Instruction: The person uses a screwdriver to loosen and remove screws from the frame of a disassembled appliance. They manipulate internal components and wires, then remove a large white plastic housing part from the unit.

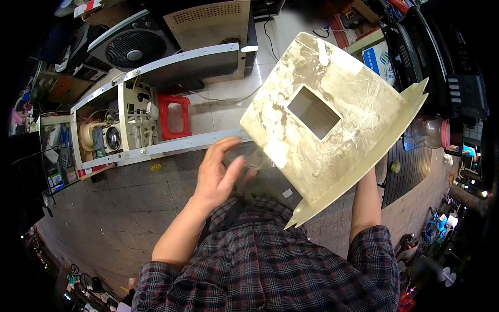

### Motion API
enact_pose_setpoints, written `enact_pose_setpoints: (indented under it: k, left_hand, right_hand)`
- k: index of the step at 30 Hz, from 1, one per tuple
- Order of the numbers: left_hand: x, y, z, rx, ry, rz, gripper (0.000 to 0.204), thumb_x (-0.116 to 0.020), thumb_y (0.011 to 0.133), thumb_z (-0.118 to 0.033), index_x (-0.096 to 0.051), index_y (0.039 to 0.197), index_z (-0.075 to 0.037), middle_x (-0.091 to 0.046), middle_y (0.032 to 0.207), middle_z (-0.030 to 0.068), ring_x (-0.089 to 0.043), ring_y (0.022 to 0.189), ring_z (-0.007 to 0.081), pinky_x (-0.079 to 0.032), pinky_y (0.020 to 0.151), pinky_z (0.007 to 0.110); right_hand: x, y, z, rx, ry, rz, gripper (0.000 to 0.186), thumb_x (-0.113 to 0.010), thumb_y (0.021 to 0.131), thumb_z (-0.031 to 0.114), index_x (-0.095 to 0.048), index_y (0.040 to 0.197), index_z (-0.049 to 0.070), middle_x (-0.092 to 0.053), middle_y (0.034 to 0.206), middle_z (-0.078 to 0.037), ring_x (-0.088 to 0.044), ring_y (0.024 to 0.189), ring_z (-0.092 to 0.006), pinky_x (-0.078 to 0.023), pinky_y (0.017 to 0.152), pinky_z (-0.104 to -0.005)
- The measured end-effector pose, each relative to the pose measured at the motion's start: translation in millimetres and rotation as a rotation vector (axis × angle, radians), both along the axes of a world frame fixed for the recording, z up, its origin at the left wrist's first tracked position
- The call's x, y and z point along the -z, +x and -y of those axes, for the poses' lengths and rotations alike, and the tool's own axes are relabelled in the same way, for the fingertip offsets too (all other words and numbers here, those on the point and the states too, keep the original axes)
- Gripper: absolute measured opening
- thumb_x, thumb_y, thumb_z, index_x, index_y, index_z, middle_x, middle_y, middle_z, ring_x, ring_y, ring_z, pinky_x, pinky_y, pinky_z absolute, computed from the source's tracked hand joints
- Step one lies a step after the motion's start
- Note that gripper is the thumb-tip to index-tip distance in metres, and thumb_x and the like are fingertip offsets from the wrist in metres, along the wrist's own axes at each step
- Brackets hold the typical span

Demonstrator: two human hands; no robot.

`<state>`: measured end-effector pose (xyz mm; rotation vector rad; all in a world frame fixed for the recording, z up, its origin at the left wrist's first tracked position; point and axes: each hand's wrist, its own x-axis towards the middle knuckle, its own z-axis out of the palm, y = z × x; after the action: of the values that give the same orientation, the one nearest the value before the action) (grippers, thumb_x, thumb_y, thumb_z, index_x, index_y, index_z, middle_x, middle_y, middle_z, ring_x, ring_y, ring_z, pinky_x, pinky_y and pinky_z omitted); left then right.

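A worn, stained cream cover (358, 99), box-shaped with a square opening in its face and a flared rim along one side, is held up tilted in front of me. My right forearm (366, 200) runs up behind it; the cover hides my right hand, which seems to carry it from beneath. Beside the cover's left edge is my left hand (215, 174), its fingers apart and slightly blurred, with nothing in them. Whether a fingertip touches the cover I cannot tell.
Left of me lies a long metal machine frame (182, 144) with a small fan and wiring at one end. A red plastic stool (162, 117) stands within it. Beyond are a box fan (136, 49) and a perforated metal cabinet (208, 26). A clear jar (429, 132) with a pink lid is at right.
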<state>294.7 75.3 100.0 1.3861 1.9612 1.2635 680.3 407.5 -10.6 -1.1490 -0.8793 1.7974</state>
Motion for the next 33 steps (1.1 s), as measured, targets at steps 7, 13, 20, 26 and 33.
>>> enact_pose_setpoints:
  k: [7,13,20,26,33]
  left_hand:
    - [-13.8,7.0,-21.6,0.081,-0.392,1.336,0.037,-0.057,0.103,-0.033,-0.064,0.118,-0.001,-0.066,0.113,0.0082,-0.061,0.092,0.0149,-0.047,0.075,0.025]
    - [-31.3,25.5,-20.9,0.044,-0.131,1.269,0.028,-0.055,0.104,-0.025,-0.066,0.099,0.001,-0.065,0.12,0.0109,-0.063,0.096,0.0158,-0.048,0.081,0.027]
    - [-11.4,40.8,-15.4,-0.013,0.044,1.446,0.029,-0.061,0.099,-0.021,-0.061,0.076,-0.004,-0.063,0.127,0.0171,-0.063,0.105,0.0196,-0.046,0.103,0.037]
    - [11.3,42.2,-19.4,0.089,0.204,1.654,0.017,-0.064,0.095,-0.019,-0.064,0.094,-0.003,-0.062,0.131,0.0137,-0.06,0.104,0.0213,-0.048,0.087,0.036]
    - [3.4,55.9,-56.1,0.138,0.222,1.791,0.019,-0.059,0.092,-0.008,-0.057,0.111,-0.008,-0.061,0.101,0.003,-0.056,0.082,0.0138,-0.046,0.073,0.03]
  right_hand:
    - [21.3,25.4,-12.0,0.119,-0.132,-0.134,0.071,-0.045,0.103,0.056,-0.035,0.152,0.005,-0.048,0.149,-0.014,-0.05,0.133,-0.0304,-0.044,0.11,-0.0438]
    - [48.2,44.2,7.2,0.102,-0.1,-0.108,0.071,-0.045,0.103,0.056,-0.039,0.15,0.004,-0.049,0.148,-0.013,-0.05,0.132,-0.03,-0.043,0.11,-0.043]
    - [42.1,0.2,52.2,0.173,-0.212,-0.08,0.073,-0.046,0.102,0.058,-0.037,0.151,0.004,-0.048,0.149,-0.015,-0.051,0.133,-0.0321,-0.043,0.111,-0.0441]
    - [80.5,24.6,49.1,0.06,-0.186,-0.163,0.073,-0.044,0.102,0.058,-0.035,0.153,0.006,-0.046,0.152,-0.012,-0.048,0.135,-0.0308,-0.041,0.112,-0.0439]
    - [59.4,8.7,63.6,0.141,-0.205,-0.114,0.075,-0.045,0.101,0.06,-0.036,0.153,0.007,-0.044,0.153,-0.012,-0.048,0.136,-0.0314,-0.041,0.112,-0.0447]
